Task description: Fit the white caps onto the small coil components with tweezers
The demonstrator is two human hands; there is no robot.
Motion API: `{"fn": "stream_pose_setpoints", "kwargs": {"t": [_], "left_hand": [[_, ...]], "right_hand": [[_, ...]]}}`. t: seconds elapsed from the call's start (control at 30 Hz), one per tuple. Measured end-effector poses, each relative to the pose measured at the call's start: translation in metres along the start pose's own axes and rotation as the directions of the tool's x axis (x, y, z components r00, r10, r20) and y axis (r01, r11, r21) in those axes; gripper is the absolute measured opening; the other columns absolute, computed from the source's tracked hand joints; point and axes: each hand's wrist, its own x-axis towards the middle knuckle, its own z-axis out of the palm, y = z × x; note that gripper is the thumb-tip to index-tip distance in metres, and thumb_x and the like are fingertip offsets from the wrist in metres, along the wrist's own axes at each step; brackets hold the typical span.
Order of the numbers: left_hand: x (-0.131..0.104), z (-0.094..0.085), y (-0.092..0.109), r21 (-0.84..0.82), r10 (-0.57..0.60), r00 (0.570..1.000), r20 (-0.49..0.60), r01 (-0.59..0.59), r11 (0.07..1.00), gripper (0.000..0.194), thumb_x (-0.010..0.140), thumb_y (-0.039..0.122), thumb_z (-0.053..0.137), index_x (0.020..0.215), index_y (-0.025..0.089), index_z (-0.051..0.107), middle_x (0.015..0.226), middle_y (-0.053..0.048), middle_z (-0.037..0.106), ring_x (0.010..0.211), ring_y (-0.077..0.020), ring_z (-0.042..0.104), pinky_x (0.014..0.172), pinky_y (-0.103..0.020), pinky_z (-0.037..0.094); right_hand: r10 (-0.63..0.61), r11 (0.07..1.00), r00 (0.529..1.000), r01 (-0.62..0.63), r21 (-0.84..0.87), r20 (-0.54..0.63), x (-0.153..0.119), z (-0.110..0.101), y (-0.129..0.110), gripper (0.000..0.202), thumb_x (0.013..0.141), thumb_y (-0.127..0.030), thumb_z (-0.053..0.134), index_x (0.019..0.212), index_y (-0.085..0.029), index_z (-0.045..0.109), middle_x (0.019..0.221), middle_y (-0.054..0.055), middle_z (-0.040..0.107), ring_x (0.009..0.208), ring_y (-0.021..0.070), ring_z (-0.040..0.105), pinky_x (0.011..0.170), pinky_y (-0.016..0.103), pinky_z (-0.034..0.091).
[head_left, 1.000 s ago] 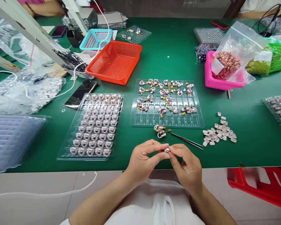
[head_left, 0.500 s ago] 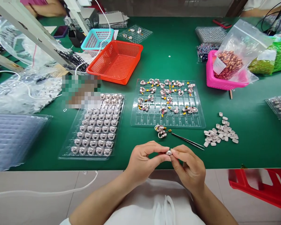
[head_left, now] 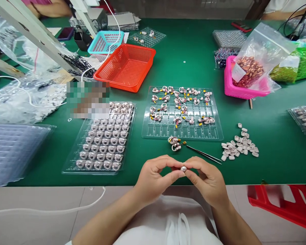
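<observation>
Between the fingertips of both hands is a small shiny silver-grey rounded part (head_left: 184, 168), held just above the table's front edge. My left hand (head_left: 159, 175) pinches it from the left, thumb below and forefinger above. From the right, the thumb and forefinger of my right hand (head_left: 206, 178) close on it too. Beyond the hands lies a small cluster of white earpiece-like parts (head_left: 175, 143) with a yellow tab. Black tweezers (head_left: 204, 153) rest beside that cluster. A clear tray (head_left: 160, 131) behind them carries several white parts with wires and yellow tabs.
Left is a clear tray (head_left: 72, 163) full of silver-grey shells. Small white caps (head_left: 241, 146) lie heaped at right. Orange (head_left: 124, 73), blue (head_left: 105, 41) and pink baskets (head_left: 241, 91) stand farther back. A red stool (head_left: 280, 204) is below the table edge.
The silver-grey part has turned slightly between my fingertips, and my right fingers have shifted their hold on it. The things on the table lie as before.
</observation>
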Motion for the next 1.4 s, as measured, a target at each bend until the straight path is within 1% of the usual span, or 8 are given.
{"fn": "stream_pose_setpoints", "kwargs": {"t": [0.17, 0.27, 0.5, 0.8, 1.1, 1.23, 1.33, 1.4], "left_hand": [[0.000, 0.006, 0.002, 0.062, 0.045, 0.998, -0.054, -0.041, 0.997, 0.007, 0.082, 0.016, 0.076, 0.088, 0.017, 0.080, 0.081, -0.007, 0.078, 0.074, -0.0176, 0.069, 0.069, -0.026, 0.054], [0.000, 0.009, 0.004, 0.108, 0.076, 0.994, -0.077, -0.068, 0.992, 0.007, 0.082, 0.015, 0.075, 0.087, 0.015, 0.080, 0.079, -0.007, 0.077, 0.072, -0.0171, 0.069, 0.067, -0.025, 0.053], [0.000, 0.011, 0.007, 0.153, 0.132, 0.985, -0.110, -0.114, 0.982, 0.007, 0.080, 0.012, 0.075, 0.085, 0.012, 0.079, 0.076, -0.008, 0.076, 0.069, -0.0165, 0.068, 0.066, -0.024, 0.053], [0.000, 0.013, 0.005, 0.152, 0.181, 0.973, -0.144, -0.159, 0.976, 0.007, 0.079, 0.010, 0.076, 0.084, 0.012, 0.080, 0.073, -0.007, 0.076, 0.066, -0.0144, 0.068, 0.064, -0.021, 0.053], [-0.001, 0.011, 0.001, 0.167, 0.235, 0.964, -0.124, -0.213, 0.963, 0.008, 0.081, 0.010, 0.076, 0.087, 0.010, 0.081, 0.076, -0.009, 0.077, 0.068, -0.0146, 0.069, 0.065, -0.021, 0.054], [-0.002, 0.009, -0.005, 0.134, 0.219, 0.969, -0.113, -0.204, 0.970, 0.011, 0.082, 0.011, 0.076, 0.091, 0.012, 0.081, 0.079, -0.009, 0.077, 0.072, -0.0154, 0.070, 0.067, -0.022, 0.055], [-0.002, 0.005, -0.007, 0.099, 0.173, 0.981, -0.092, -0.164, 0.982, 0.011, 0.081, 0.012, 0.077, 0.090, 0.014, 0.082, 0.080, -0.008, 0.077, 0.072, -0.0155, 0.070, 0.067, -0.022, 0.055], [-0.003, 0.003, -0.006, 0.068, 0.116, 0.991, -0.067, -0.111, 0.991, 0.009, 0.081, 0.014, 0.078, 0.088, 0.015, 0.083, 0.079, -0.008, 0.078, 0.072, -0.0157, 0.070, 0.067, -0.023, 0.055]], "right_hand": [[0.059, 0.962, 0.993, -0.029, 0.273, -0.104, -0.004, 0.013, 0.012, 0.018, 0.092, -0.015, 0.069, 0.103, -0.028, 0.075, 0.089, 0.004, 0.071, 0.083, 0.0187, 0.068, 0.070, 0.032, 0.058], [0.083, 0.929, 0.988, -0.030, 0.370, -0.129, -0.005, 0.019, 0.017, 0.018, 0.093, -0.017, 0.068, 0.104, -0.029, 0.076, 0.090, 0.005, 0.071, 0.084, 0.0197, 0.068, 0.072, 0.035, 0.059], [0.124, 0.888, 0.985, -0.056, 0.456, -0.120, -0.009, 0.021, 0.026, 0.019, 0.093, -0.016, 0.067, 0.104, -0.030, 0.076, 0.093, 0.004, 0.070, 0.086, 0.0187, 0.068, 0.072, 0.033, 0.060], [0.136, 0.895, 0.981, -0.062, 0.442, -0.137, -0.010, 0.021, 0.025, 0.021, 0.092, -0.013, 0.069, 0.103, -0.030, 0.077, 0.094, 0.004, 0.069, 0.089, 0.0187, 0.065, 0.074, 0.032, 0.057], [0.071, 0.946, 0.990, -0.027, 0.324, -0.125, -0.008, 0.018, 0.020, 0.027, 0.091, -0.008, 0.067, 0.105, -0.030, 0.075, 0.093, 0.003, 0.069, 0.087, 0.0173, 0.066, 0.073, 0.029, 0.057], [-0.081, 0.989, 0.992, 0.092, 0.113, -0.094, -0.004, 0.012, 0.013, 0.036, 0.090, -0.001, 0.064, 0.112, -0.029, 0.072, 0.095, 0.003, 0.070, 0.089, 0.0175, 0.066, 0.076, 0.030, 0.056], [-0.207, 0.975, 0.978, 0.205, -0.084, -0.012, 0.001, 0.005, 0.004, 0.041, 0.089, 0.002, 0.062, 0.117, -0.027, 0.069, 0.098, 0.005, 0.070, 0.090, 0.0175, 0.066, 0.076, 0.029, 0.056], [-0.238, 0.956, 0.970, 0.242, -0.162, 0.045, 0.003, 0.001, -0.001, 0.038, 0.089, 0.002, 0.062, 0.116, -0.024, 0.068, 0.097, 0.005, 0.069, 0.088, 0.0170, 0.066, 0.073, 0.028, 0.055]]}}
